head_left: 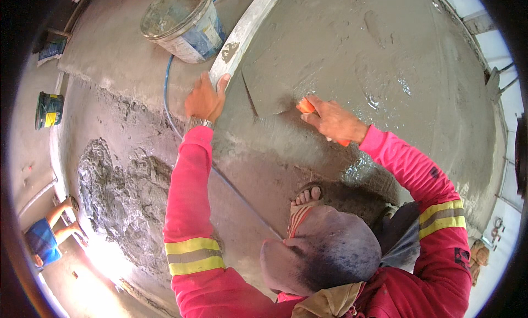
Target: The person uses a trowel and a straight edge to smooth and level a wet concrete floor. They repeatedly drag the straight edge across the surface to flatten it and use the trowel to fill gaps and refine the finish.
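I see the right hand (pixel 333 120) closed tight around the orange handle (pixel 306 107) of a trowel (pixel 269 95), whose flat blade lies on the wet cement floor (pixel 385 59). The left hand (pixel 205 99) rests on the near end of a long straight board (pixel 245 29), fingers curled over its edge and holding it. A dirty bucket (pixel 184 22) stands just beside the board, and a thin blue hose (pixel 166 92) runs on the floor past the left wrist.

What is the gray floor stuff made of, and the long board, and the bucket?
The floor looks like wet cement: gray, glossy, smeared. The long straightedge under the left hand is too cement-caked to tell wood from metal. The bucket looks plastic, white, crusted gray.
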Available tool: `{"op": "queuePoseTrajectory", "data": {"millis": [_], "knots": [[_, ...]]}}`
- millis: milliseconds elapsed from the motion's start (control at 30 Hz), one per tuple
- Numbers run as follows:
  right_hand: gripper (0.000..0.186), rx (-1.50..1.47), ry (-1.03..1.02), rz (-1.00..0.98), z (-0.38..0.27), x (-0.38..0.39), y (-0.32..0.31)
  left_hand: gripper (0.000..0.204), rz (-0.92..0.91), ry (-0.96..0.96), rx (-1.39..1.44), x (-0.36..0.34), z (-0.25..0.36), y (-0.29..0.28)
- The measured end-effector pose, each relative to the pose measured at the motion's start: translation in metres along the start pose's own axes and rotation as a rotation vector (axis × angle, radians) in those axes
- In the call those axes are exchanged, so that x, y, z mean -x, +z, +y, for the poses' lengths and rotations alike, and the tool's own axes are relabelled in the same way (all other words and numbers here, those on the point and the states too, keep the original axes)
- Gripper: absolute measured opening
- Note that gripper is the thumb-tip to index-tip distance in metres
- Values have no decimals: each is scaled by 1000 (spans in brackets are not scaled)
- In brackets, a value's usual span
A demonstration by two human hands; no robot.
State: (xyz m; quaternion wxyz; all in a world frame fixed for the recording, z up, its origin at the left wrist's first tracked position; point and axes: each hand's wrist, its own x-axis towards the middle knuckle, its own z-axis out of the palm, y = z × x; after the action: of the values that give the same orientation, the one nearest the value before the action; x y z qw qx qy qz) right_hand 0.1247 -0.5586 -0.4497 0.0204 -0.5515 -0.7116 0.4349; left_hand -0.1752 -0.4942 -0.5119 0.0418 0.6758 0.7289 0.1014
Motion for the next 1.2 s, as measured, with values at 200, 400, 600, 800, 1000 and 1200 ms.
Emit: {"op": "queuePoseTrajectory", "data": {"millis": [200, 400, 600, 800, 1000, 1200], "knots": [[42, -105, 51, -60, -12, 8, -21, 72, -44, -24, 12, 0, 1, -5], [38, 81, -64, -90, -7, 18, 13, 67, 13, 9, 20, 0, 2, -3], [46, 323, -202, -49, 9, 14, 11, 73, -75, -29, 23, 0, 8, -12], [49, 424, -120, 134, 10, 2, -28, 65, 16, -5, -11, 0, 2, -3], [45, 446, -252, 14, 12, -5, -27, 79, -140, -64, 35, -1, 7, -15], [42, 496, -280, 363, 90, -59, -83, 78, -110, -45, 35, -3, 9, -12]]}}
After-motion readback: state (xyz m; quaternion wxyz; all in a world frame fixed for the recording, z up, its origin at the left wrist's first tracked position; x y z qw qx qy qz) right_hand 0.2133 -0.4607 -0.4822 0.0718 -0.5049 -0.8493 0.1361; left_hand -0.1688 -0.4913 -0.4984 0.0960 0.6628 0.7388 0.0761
